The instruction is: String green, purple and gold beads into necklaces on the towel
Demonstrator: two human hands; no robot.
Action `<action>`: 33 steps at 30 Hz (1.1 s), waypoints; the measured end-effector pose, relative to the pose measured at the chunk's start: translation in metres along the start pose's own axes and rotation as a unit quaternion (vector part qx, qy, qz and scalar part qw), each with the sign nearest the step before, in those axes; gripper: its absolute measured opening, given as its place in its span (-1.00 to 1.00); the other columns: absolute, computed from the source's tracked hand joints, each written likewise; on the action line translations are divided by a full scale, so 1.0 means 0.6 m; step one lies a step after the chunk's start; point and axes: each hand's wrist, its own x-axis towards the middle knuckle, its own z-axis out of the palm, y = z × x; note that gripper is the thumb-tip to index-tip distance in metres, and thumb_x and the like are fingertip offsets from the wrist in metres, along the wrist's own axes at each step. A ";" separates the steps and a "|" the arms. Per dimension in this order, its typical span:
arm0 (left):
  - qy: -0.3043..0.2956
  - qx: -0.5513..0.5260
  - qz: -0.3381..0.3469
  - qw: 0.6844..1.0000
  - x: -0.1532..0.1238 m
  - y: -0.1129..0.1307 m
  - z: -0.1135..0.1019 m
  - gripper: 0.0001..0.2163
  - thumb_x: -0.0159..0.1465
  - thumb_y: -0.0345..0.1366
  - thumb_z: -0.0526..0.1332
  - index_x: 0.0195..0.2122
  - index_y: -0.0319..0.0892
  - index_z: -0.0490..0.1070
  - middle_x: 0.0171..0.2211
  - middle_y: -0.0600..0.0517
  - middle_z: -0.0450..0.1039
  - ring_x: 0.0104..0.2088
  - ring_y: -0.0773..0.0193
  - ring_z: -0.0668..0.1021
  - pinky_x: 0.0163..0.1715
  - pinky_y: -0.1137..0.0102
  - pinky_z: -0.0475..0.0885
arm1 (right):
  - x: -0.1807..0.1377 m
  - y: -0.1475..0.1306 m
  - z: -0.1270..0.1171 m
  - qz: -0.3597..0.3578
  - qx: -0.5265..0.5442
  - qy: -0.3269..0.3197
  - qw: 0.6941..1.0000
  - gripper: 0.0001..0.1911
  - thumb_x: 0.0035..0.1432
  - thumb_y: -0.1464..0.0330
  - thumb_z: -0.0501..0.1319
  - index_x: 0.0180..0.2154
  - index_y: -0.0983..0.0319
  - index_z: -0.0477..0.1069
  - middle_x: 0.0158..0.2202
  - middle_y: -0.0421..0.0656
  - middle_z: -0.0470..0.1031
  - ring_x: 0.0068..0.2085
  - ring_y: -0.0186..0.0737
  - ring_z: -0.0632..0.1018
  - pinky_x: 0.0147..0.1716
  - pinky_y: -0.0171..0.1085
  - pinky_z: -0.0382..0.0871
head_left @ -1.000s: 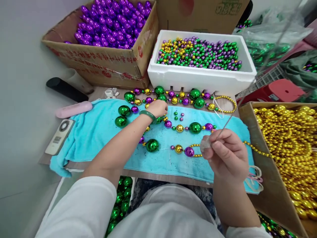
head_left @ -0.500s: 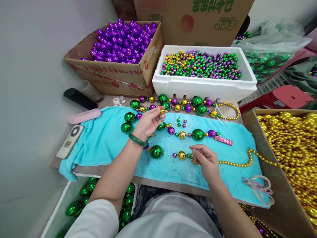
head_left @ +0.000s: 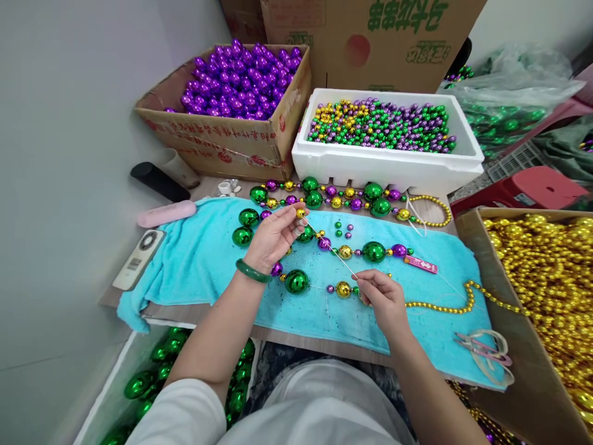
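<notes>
My left hand [head_left: 274, 235], with a green bangle on the wrist, pinches a small gold bead [head_left: 301, 213] above the turquoise towel [head_left: 194, 259]. My right hand [head_left: 382, 298] pinches the near end of a long thin needle [head_left: 331, 249] whose tip runs up to that gold bead. A half-strung strand of green, gold and purple beads [head_left: 343, 288] lies on the towel between and below the hands, trailing right into a chain of tiny gold beads [head_left: 445, 304]. A second strand [head_left: 373, 251] ends in a pink tag [head_left: 420, 264].
Behind the towel stand a cardboard box of purple beads [head_left: 241, 80] and a white foam box of mixed beads [head_left: 384, 123]. A box of gold beads [head_left: 546, 272] is at right. Finished strands [head_left: 333, 196] lie at the towel's far edge. A remote [head_left: 139, 259] lies at left.
My right hand came down from a raised position to the towel with the needle. My left hand lifted a gold bead off the towel and now holds it at the needle's tip.
</notes>
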 end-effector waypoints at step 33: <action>0.290 0.633 -0.025 0.717 -0.012 0.034 -0.253 -0.52 0.16 0.00 0.23 -0.01 -0.23 0.42 -0.07 -0.21 0.50 -0.07 -0.03 0.53 -0.11 0.22 0.40 | 0.009 0.006 -0.004 -0.008 0.008 -0.019 1.000 -0.74 -0.01 0.18 0.32 -0.41 0.24 0.42 -0.66 -0.27 0.31 -0.62 -0.39 0.28 -0.67 -0.37 0.07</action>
